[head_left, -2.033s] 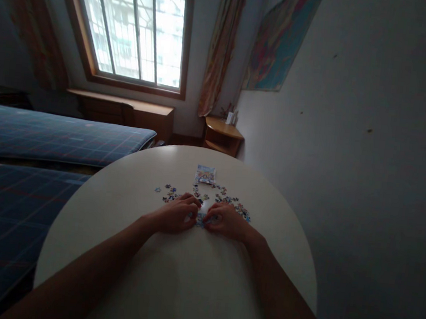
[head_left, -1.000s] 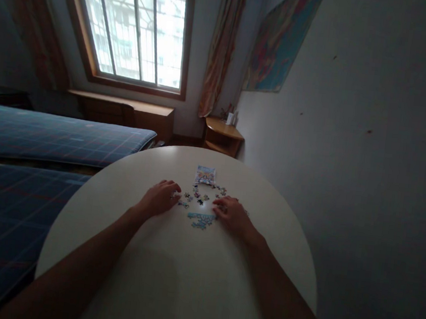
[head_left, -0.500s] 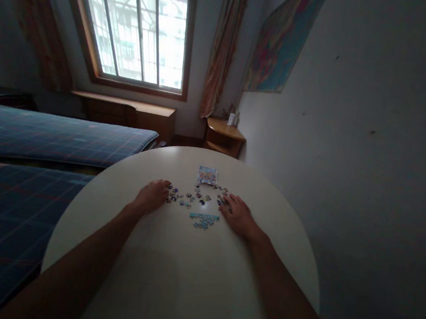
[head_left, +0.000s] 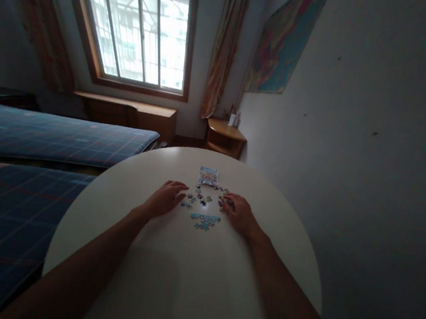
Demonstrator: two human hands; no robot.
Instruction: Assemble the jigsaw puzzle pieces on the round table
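Note:
Loose jigsaw pieces [head_left: 203, 203] lie scattered on the round white table between my hands. Over the left part of them is my left hand [head_left: 167, 198], its fingers apart and nothing visible in them; it hides the pieces beneath. My right hand [head_left: 238, 212] rests at the right-hand pieces, thumb and fingers apart around a few dark ones, and I cannot make out any piece held. Nearer to me lies a joined, pale blue section of the puzzle [head_left: 205, 221], straight along its far edge. Behind the loose pieces is a small picture packet [head_left: 208, 176].
The round table [head_left: 199, 290] fills the middle of the view. Beds with blue checked covers [head_left: 48, 134] stand on the left, and a white wall [head_left: 376, 197] runs along the right. A wooden corner shelf [head_left: 226, 129] is beyond the table's far edge.
My left hand has moved right, from the left end of the loose pieces to over them, and its fingers have spread. My right hand has shifted only slightly, its fingers bending differently.

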